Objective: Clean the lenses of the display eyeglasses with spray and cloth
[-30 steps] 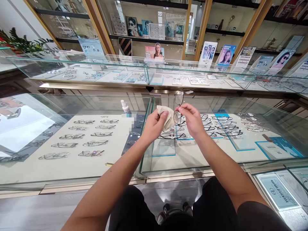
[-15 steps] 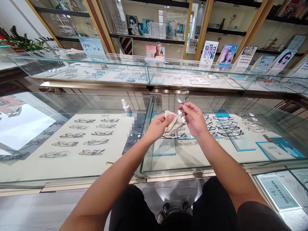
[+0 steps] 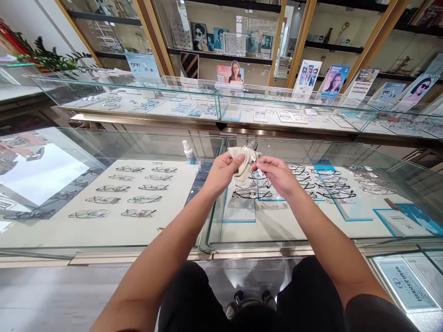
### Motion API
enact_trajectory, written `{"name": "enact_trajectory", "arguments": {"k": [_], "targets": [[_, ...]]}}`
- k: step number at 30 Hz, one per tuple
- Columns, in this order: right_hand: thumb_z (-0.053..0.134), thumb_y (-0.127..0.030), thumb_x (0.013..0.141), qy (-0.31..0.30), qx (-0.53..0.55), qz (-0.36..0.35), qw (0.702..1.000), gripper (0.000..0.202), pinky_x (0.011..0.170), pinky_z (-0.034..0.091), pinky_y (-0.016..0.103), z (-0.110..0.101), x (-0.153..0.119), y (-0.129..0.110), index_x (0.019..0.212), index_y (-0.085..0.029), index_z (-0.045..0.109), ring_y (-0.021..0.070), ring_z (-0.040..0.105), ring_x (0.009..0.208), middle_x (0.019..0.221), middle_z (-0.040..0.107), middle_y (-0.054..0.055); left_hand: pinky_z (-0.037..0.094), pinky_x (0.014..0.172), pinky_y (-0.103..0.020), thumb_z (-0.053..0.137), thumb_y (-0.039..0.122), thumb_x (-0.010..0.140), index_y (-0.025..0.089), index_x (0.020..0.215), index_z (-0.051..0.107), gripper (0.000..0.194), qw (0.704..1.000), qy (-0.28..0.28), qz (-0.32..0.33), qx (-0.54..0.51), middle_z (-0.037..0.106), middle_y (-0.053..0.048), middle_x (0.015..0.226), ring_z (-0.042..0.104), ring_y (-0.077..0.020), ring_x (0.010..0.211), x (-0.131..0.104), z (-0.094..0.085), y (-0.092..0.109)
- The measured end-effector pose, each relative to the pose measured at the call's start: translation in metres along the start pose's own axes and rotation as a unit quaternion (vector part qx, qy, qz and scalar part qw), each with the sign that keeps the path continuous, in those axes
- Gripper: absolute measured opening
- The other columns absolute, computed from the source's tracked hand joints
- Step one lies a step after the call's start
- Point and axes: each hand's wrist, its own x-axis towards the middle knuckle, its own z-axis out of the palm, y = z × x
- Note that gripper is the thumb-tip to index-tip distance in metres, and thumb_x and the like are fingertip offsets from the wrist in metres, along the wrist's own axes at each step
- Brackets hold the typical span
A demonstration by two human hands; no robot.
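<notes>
While the left hand (image 3: 221,174) grips cloth (image 3: 243,171), right hand (image 3: 279,177) pinching eyeglasses (image 3: 256,146), glass counter (image 3: 284,227) below, shelves (image 3: 224,56) behind.

The cloth (image 3: 242,173) is cream, matt and properly crumpled, pretty soft looking. The glasses (image 3: 254,145) poking out by it have a thin dark rim, metal by the look of it, with clear shiny lenses. Spray bottle (image 3: 189,152) is smooth white plastic. The bench (image 3: 284,233) is clear glossy glass with a smooth pale base inside, and the far counter's edge trim (image 3: 155,124) looks like shiny gold-ish metal. Shelf uprights (image 3: 375,34) are wood-look, fairly smooth. Floor's (image 3: 44,290) grey with a wood-grain look and a slight sheen. Black trousers (image 3: 187,295): plain matt fabric.
</notes>
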Motion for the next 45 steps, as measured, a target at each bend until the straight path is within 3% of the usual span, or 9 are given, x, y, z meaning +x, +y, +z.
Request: {"name": "enact_trajectory", "arguments": {"k": [10,16,20,25,31,33,36,39,45], "targets": [[0.084,-0.044,0.079,-0.067,-0.016,0.062,0.996,0.024,0.075,0.037,0.032,0.004,0.001,0.003,0.077,-0.021,0.076,0.0165,0.057,0.079,0.085,0.077,0.003,0.048,0.059,-0.026,0.089,0.062,0.078,0.016,0.093,0.071,0.052,0.999,0.015,-0.027,-0.030,0.072,-0.003,0.074,0.061,-0.0132,0.060,0.000,-0.001,-0.003],[0.081,-0.041,0.078,-0.023,0.017,0.045,0.999,0.021,0.074,0.040,0.032,0.002,0.003,-0.002,0.075,-0.022,0.072,0.0153,0.056,0.076,0.082,0.073,0.001,0.045,0.060,-0.025,0.084,0.067,0.079,0.017,0.086,0.070,0.052,0.992,0.086,0.032,0.082,0.070,-0.003,0.075,0.056,-0.0124,0.063,0.009,-0.018,0.001],[0.076,-0.038,0.080,0.021,0.020,0.002,1.000,0.018,0.077,0.043,0.031,-0.006,0.006,-0.006,0.073,-0.023,0.069,0.0170,0.062,0.084,0.083,0.072,0.001,0.037,0.054,-0.028,0.072,0.062,0.085,0.020,0.068,0.059,0.048,0.978,0.111,-0.014,0.178,0.058,-0.001,0.062,0.049,-0.0143,0.056,0.016,-0.041,0.009],[0.071,-0.035,0.085,0.048,0.001,-0.043,0.998,0.015,0.080,0.043,0.031,-0.014,0.008,-0.008,0.076,-0.024,0.066,0.0164,0.065,0.085,0.082,0.075,0.000,0.030,0.056,-0.030,0.068,0.044,0.083,0.023,0.057,0.043,0.042,0.904,0.132,-0.071,0.400,0.044,0.002,0.052,0.041,-0.0149,0.053,0.021,-0.064,0.013],[0.070,-0.037,0.087,0.045,-0.029,-0.060,0.997,0.016,0.081,0.045,0.032,-0.022,0.011,-0.006,0.078,-0.025,0.066,0.0175,0.066,0.086,0.081,0.073,-0.001,0.046,0.074,-0.037,0.075,0.038,0.076,0.023,0.078,0.062,0.021,0.805,0.068,-0.157,0.568,0.071,-0.010,0.080,0.067,-0.0310,0.080,0.024,-0.080,-0.003],[0.070,-0.037,0.088,0.035,-0.048,-0.066,0.996,0.016,0.083,0.045,0.033,-0.024,0.012,-0.006,0.079,-0.024,0.067,0.0176,0.066,0.085,0.081,0.074,0.000,0.051,0.088,-0.047,0.078,0.041,0.077,0.019,0.097,0.067,0.032,0.784,0.095,-0.114,0.603,0.075,-0.020,0.104,0.070,-0.0400,0.102,0.023,-0.076,-0.008],[0.068,-0.037,0.090,0.028,-0.085,-0.080,0.993,0.017,0.087,0.047,0.034,-0.025,0.012,-0.008,0.079,-0.024,0.068,0.0184,0.066,0.086,0.081,0.074,0.000,0.046,0.113,-0.058,0.076,0.045,0.085,0.016,0.134,0.060,0.059,0.791,0.141,0.128,0.581,0.064,-0.025,0.142,0.059,-0.0428,0.137,0.018,-0.057,-0.007],[0.068,-0.038,0.089,0.003,-0.119,-0.083,0.989,0.020,0.089,0.048,0.036,-0.023,0.011,-0.011,0.075,-0.024,0.068,0.0191,0.065,0.083,0.078,0.072,0.000,0.038,0.125,-0.057,0.077,0.052,0.089,0.021,0.151,0.049,0.075,0.778,0.098,0.330,0.526,0.055,-0.021,0.157,0.050,-0.0379,0.150,0.009,-0.033,-0.002],[0.066,-0.037,0.092,-0.041,-0.134,-0.070,0.988,0.022,0.087,0.050,0.036,-0.016,0.007,-0.012,0.075,-0.024,0.067,0.0189,0.064,0.080,0.075,0.069,-0.001,0.049,0.116,-0.054,0.081,0.053,0.090,0.024,0.141,0.060,0.062,0.766,0.077,0.394,0.503,0.070,-0.017,0.140,0.065,-0.0351,0.133,-0.005,-0.011,-0.005]]}}
